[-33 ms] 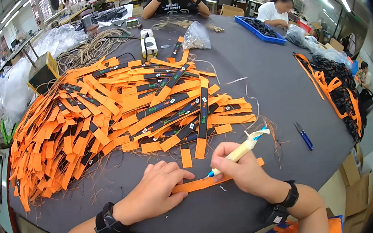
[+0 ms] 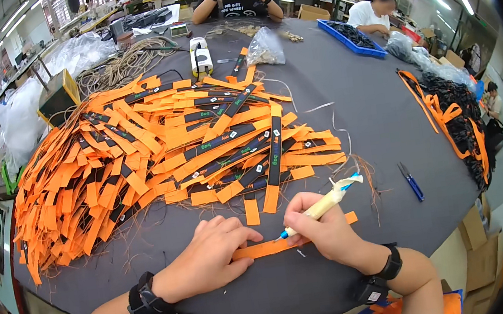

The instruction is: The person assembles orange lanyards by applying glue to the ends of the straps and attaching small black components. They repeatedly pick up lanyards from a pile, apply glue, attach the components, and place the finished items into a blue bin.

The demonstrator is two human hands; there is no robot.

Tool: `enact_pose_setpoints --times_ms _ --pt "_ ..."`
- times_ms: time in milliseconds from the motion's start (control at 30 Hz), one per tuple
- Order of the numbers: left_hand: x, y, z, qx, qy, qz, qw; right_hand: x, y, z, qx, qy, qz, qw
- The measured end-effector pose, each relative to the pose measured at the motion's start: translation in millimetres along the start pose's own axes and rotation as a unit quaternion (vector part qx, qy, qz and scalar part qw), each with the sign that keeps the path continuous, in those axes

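Right fingers: right hand (image 2: 326, 230) pinched around a tape-wrapped pen tool (image 2: 320, 206), blue tip seemingly touching the orange strip (image 2: 270, 247).
Left fingers: left hand (image 2: 210, 257) laid flat, fingers together, pressing the strip's left end.
Strip: on the dark table (image 2: 356, 87), just nearer the person than the orange strap pile (image 2: 156, 150).
Open room: bare tabletop right of the strip, up to the blue snips (image 2: 412, 180).

Dark grey table (image 2: 343, 89): orange strap heap (image 2: 156, 150), single orange strip (image 2: 275, 246), blue snips (image 2: 411, 181), blue tray (image 2: 351, 37).
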State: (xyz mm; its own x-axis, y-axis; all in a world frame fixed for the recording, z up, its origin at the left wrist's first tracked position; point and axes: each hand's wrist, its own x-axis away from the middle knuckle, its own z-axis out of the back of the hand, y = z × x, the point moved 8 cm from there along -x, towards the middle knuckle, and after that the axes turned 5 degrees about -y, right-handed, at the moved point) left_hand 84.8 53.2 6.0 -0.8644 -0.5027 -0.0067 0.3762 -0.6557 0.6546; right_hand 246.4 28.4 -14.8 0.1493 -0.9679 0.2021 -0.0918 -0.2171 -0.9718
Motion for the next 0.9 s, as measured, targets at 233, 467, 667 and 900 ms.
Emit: enact_pose_setpoints --times_ms 233,467,667,900 --pt "-3.3 11.3 -0.7 -0.064 0.056 -0.031 0.996 -0.5 5.7 11.7 -0.040 0.047 0.044 0.997" --pt "-6.7 30.4 -14.8 -0.199 0.054 -0.107 0.973 -9.8 11.1 27.2 -0.209 0.051 0.067 0.974" --pt "-12.0 20.1 -10.8 -0.113 0.100 -0.049 0.987 -7.0 10.7 20.5 -0.137 0.041 0.052 0.988" --pt "-9.4 8.0 3.7 0.025 0.098 0.011 0.995 -4.8 8.5 7.0 -0.022 -0.026 0.033 0.999"
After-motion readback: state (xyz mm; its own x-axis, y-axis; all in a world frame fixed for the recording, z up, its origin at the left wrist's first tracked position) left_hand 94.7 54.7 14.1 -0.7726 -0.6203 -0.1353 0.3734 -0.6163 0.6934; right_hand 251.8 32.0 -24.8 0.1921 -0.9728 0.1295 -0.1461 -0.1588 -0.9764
